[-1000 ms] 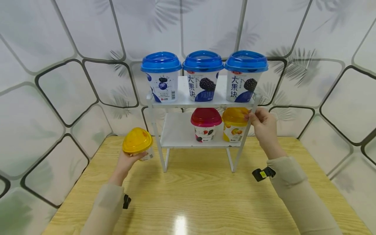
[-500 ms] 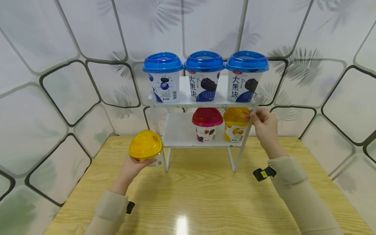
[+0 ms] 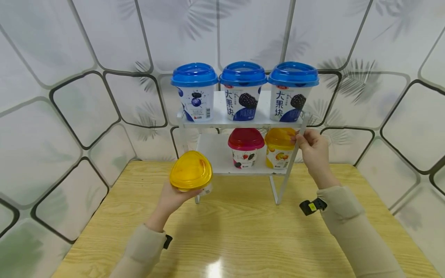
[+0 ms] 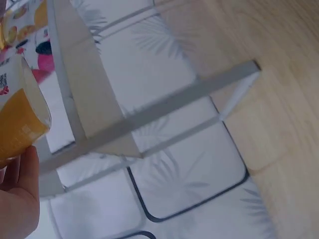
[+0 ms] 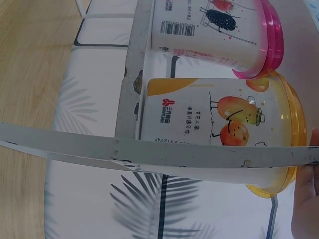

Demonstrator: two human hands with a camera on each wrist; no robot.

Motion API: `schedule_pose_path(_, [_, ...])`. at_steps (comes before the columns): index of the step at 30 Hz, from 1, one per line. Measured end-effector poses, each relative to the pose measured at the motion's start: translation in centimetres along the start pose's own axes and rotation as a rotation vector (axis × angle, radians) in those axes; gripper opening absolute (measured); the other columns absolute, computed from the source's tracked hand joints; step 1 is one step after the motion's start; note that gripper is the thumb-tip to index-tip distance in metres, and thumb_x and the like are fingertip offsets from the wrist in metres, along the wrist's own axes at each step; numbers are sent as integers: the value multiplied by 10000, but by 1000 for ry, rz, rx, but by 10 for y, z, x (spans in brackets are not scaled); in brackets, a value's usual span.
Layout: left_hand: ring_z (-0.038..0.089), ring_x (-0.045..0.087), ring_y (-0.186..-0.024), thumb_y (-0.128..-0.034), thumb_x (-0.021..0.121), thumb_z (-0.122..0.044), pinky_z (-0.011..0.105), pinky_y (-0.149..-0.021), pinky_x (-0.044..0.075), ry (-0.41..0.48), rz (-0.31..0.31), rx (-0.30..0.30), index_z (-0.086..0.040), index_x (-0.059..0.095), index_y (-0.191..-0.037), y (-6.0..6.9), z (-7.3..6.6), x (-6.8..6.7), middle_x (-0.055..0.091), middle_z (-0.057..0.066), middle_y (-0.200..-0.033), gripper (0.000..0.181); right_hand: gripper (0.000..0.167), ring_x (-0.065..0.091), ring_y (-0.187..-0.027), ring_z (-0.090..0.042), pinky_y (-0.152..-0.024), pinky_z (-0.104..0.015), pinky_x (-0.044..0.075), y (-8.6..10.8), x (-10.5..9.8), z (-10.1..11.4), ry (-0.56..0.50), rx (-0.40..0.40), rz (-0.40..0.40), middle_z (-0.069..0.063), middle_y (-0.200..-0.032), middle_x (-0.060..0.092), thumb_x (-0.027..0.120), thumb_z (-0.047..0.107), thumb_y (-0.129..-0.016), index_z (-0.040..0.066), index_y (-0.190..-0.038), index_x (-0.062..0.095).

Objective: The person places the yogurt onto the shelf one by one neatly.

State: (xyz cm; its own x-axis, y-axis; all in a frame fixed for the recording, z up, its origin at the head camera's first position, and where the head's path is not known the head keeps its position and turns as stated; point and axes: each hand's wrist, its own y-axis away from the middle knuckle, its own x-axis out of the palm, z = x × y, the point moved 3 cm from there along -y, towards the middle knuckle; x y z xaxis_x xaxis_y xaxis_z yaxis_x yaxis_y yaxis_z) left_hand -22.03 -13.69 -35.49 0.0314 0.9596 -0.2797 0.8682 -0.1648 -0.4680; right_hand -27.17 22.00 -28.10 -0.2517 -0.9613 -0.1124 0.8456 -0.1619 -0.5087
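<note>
My left hand (image 3: 175,199) grips a yogurt cup with a yellow lid (image 3: 191,170), held in front of the left end of a white two-tier rack (image 3: 243,173). In the left wrist view the cup's orange and white side (image 4: 22,112) tilts above my curled fingers. My right hand (image 3: 314,150) pinches the rack's right post (image 3: 293,158), its fingertips close to the lid of a second yellow-lidded yogurt cup (image 3: 278,148). Whether they touch that lid I cannot tell. Left of that cup, on the lower shelf, stands a pink-lidded yogurt cup (image 3: 245,148).
Three blue-lidded yogurt cups stand in a row on the upper shelf: a left one (image 3: 195,92), a middle one (image 3: 242,90) and a right one (image 3: 293,90). The rack stands on a wooden table (image 3: 243,235) against a patterned wall (image 3: 250,27).
My left hand has carried its yellow-lidded yogurt cup to the right, from beside the rack to in front of its left leg. My right hand keeps its place at the post.
</note>
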Motion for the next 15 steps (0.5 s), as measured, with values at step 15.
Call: schedule_pose_path(15, [229, 460, -1100, -665, 753, -4, 380, -928, 363, 20, -140, 53, -28, 353, -1286, -32, -39, 44, 486, 132, -1209, 739, 257, 585, -729, -69, -706, -170, 471, 0, -1, 1, -8, -17, -12, 76, -757, 592, 479, 67, -903, -177, -982, 498])
